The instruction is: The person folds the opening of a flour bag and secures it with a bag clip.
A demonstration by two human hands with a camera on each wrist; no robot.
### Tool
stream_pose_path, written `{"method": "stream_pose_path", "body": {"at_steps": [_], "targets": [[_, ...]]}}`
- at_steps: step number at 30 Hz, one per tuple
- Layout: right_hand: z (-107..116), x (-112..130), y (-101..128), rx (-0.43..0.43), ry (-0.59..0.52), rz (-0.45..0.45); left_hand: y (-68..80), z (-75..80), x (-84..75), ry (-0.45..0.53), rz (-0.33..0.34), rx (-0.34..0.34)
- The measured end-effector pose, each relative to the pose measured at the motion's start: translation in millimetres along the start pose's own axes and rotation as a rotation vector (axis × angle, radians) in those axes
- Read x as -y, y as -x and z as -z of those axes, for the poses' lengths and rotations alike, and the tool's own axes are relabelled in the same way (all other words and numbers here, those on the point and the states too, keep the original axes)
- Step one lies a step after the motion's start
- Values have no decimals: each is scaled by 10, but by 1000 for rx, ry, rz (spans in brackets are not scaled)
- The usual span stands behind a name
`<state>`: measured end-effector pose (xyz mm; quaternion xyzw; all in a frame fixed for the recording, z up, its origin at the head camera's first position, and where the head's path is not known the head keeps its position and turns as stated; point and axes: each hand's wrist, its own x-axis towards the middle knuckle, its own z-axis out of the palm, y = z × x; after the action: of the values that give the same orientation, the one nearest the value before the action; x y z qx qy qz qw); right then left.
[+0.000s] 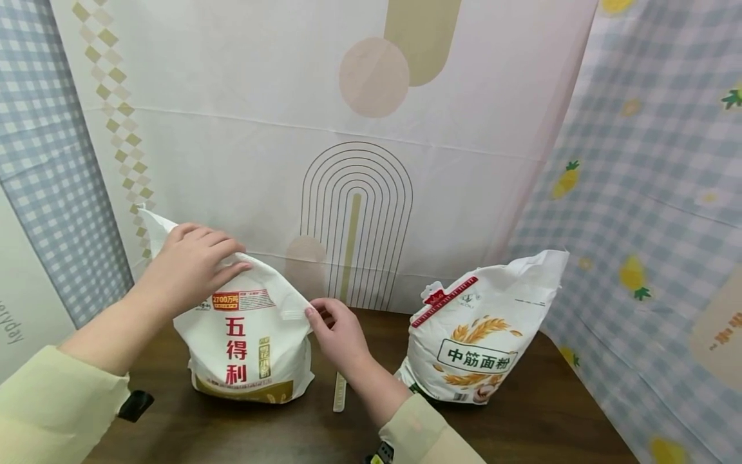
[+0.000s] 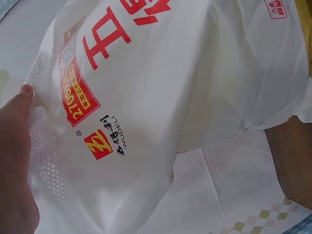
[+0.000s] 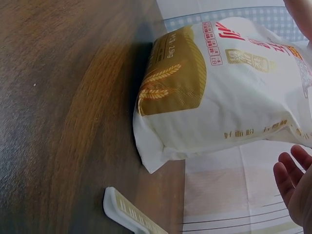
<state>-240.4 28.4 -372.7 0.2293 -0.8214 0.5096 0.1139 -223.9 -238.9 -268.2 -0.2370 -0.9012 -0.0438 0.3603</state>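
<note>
The left hand point(image 1: 188, 264) lies flat on the flour bag point(image 1: 249, 348); right hand point(image 1: 336, 332) fingers pinch its top flap (a hard tug could tip it).

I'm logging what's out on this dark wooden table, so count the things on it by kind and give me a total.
White plastic flour bags with printed labels: 2, the red-lettered bag under both hands and the wheat-picture bag to its right.
Flat pale plastic bag clips: 1, the clip lying between the bags.
Small black objects at the table's left edge: 1, too unclear to name.
Total: 4
</note>
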Motion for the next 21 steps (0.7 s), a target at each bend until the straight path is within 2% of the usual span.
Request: {"method": "stream_pose_path", "body": {"at_steps": [6, 10, 15, 21], "targets": [[76, -74, 40, -13, -20, -12, 0, -1, -2, -6, -7, -14], [141, -143, 89, -15, 17, -26, 0, 1, 0, -10, -13, -22], [202, -285, 166, -10, 136, -53, 0, -12, 12, -14, -27, -36], [254, -513, 250, 24, 338, -69, 6, -11, 14, -11, -27, -47]]}}
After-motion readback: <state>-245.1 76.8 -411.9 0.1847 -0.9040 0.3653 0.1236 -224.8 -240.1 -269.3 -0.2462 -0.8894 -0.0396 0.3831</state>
